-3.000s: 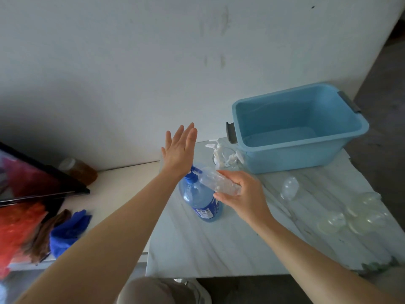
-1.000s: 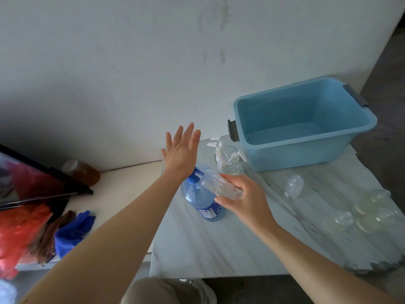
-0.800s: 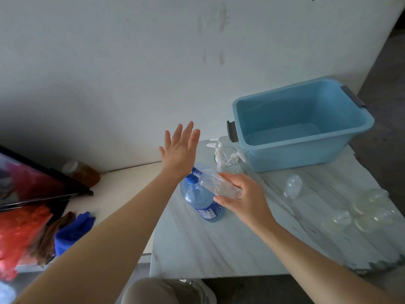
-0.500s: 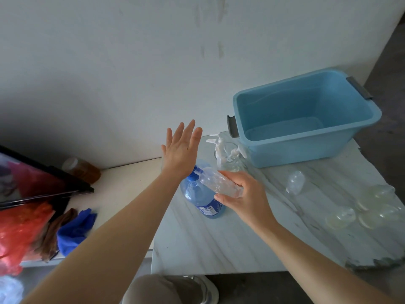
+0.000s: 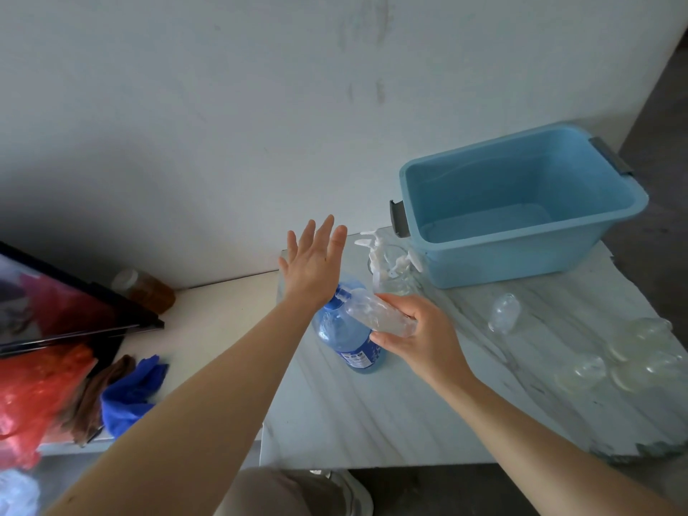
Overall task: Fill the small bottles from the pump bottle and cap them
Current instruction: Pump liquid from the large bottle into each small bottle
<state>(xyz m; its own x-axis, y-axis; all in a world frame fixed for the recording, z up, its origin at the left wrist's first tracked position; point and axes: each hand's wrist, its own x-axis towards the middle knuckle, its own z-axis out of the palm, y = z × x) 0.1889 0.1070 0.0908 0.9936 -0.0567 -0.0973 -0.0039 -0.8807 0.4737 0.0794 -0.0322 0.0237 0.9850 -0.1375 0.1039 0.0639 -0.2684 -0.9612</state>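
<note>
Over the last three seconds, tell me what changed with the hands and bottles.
Nothing visibly changed; only the camera shifted slightly. The left hand stays flat, its heel over the pump bottle head. The right hand still holds the small bottle tilted, mouth at the spout. The tub and the loose bottles on the table have not moved.

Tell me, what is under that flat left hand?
The blue pump bottle stands under the left hand; its blue pump head shows by the wrist. The right hand holds a small clear bottle at its spout. The hand hides the pump's top.
</note>
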